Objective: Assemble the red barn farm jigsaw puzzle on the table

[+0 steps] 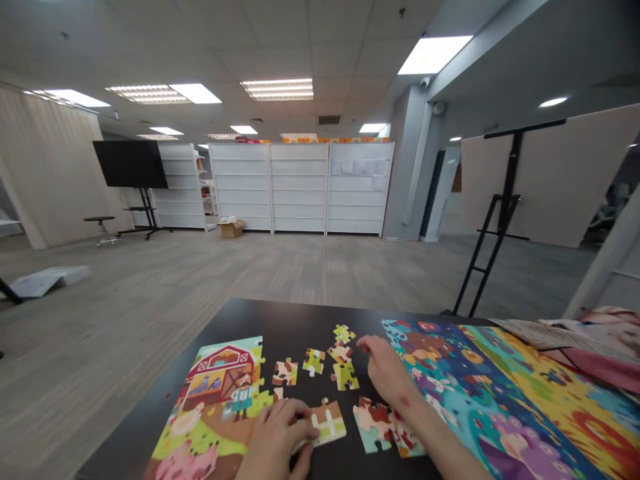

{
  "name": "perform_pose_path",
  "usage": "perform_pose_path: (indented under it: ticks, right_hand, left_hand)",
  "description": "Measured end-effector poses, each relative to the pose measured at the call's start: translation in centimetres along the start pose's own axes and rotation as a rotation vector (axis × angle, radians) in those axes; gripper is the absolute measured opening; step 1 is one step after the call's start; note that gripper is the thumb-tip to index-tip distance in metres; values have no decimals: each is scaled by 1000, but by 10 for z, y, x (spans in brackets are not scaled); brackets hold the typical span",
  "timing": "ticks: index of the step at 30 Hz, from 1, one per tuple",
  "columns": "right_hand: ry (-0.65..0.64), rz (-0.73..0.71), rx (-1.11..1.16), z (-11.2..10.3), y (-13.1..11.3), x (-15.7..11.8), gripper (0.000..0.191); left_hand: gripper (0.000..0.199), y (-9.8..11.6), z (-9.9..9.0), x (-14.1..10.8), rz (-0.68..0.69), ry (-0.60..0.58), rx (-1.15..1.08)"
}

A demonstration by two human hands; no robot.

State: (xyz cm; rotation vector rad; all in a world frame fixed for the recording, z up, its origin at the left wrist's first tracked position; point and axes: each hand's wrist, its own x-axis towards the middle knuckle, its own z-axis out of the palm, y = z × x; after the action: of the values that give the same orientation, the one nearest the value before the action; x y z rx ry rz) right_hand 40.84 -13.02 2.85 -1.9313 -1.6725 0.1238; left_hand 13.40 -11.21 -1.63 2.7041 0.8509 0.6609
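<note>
My left hand (280, 437) is closed on the left end of a jigsaw puzzle piece (330, 423) showing a white fence, beside the partly assembled farm puzzle (215, 387). The fingers cover part of that piece. My right hand (387, 367) reaches in from the right with its fingers loosely extended, and nothing shows in them. Its fingertips are close to a brown-and-cream piece (341, 351) and a small green piece (344, 333). More loose pieces lie between the hands: a cow-patterned piece (285, 373), a green one (313, 361) and joined brown-and-white pieces (373, 423) partly under my right forearm.
A colourful animal puzzle (465, 373) covers the right side of the black table (280, 320). Folded cloth (590, 340) lies at the right edge. Beyond the table stand a black easel-like stand (500, 227), white shelves (300, 190) and a screen on wheels (130, 164).
</note>
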Motion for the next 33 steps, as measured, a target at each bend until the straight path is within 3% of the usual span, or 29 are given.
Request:
perform_pose_path:
  ticks: [6, 13, 20, 24, 27, 33]
  right_hand:
    - [-152, -62, -12, 5, 1, -5, 21]
    - [-251, -103, 17, 1, -3, -10, 39]
    - [-236, -119, 23, 7, -2, -11, 33]
    - [-214, -166, 40, 13, -9, -12, 39]
    - [-191, -179, 38, 15, -15, -14, 28]
    - [-172, -169, 3, 14, -10, -12, 22]
  left_hand:
    - [29, 1, -4, 1, 7, -19, -30]
    - [29, -1, -9, -2, 33, -108, -61]
    - [28, -6, -21, -3, 94, -107, -130]
    - [24, -15, -36, -7, -12, -2, -153]
    - [26, -29, -43, -12, -118, 91, -128]
    - [37, -43, -38, -16, -211, 98, -47]
